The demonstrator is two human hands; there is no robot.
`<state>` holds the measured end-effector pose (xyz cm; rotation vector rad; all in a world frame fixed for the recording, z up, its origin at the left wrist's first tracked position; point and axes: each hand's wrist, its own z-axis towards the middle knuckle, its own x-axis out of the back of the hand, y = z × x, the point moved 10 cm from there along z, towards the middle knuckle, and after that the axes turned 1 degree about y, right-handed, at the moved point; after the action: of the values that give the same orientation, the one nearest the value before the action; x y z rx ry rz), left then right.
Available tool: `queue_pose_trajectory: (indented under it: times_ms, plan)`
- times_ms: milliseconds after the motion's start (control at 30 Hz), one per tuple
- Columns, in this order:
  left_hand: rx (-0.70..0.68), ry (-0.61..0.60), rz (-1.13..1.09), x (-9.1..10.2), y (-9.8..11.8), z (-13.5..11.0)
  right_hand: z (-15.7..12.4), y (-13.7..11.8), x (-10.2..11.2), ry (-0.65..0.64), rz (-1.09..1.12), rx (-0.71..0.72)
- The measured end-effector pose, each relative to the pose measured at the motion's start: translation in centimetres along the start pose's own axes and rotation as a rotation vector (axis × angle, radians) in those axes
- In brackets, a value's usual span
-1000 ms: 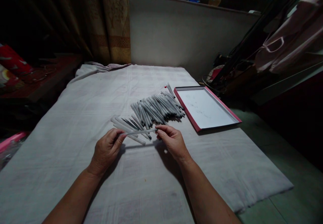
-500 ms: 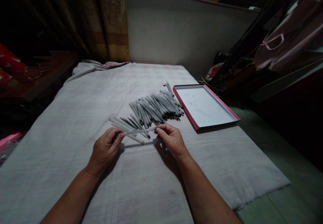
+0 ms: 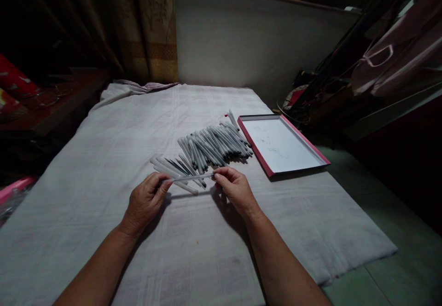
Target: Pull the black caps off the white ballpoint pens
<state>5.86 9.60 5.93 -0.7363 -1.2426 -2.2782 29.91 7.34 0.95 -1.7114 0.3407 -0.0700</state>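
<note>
Both hands hold one thin clear pen tube point(image 3: 192, 177) level above a white cloth point(image 3: 103, 168). My left hand point(image 3: 145, 202) pinches its left end with thumb and fingers. My right hand point(image 3: 234, 190) pinches its right end. Just behind the tube lies a long heap of several grey and black pens point(image 3: 210, 147), running from near my hands up toward the right. One pen at the far end of the heap shows a red tip point(image 3: 226, 115).
A flat red-edged tray with a white floor point(image 3: 262, 161) lies on the cloth right of the pens. A curtain point(image 3: 152, 30) hangs behind at the left, a pale wall point(image 3: 248, 43) behind the cloth. Dark clutter and hanging cloth point(image 3: 397, 62) fill the right side.
Nothing has moved apart from a small shift of the camera; both hands keep the same pinch on the tube.
</note>
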Motion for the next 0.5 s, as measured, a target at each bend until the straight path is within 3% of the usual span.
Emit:
queue_pose_trajectory:
  times_ms: [500]
  plan:
    - [0.013,-0.024,0.002,-0.36,-0.19,-0.07,0.13,0.68,0.16,-0.022,-0.043,-0.009]
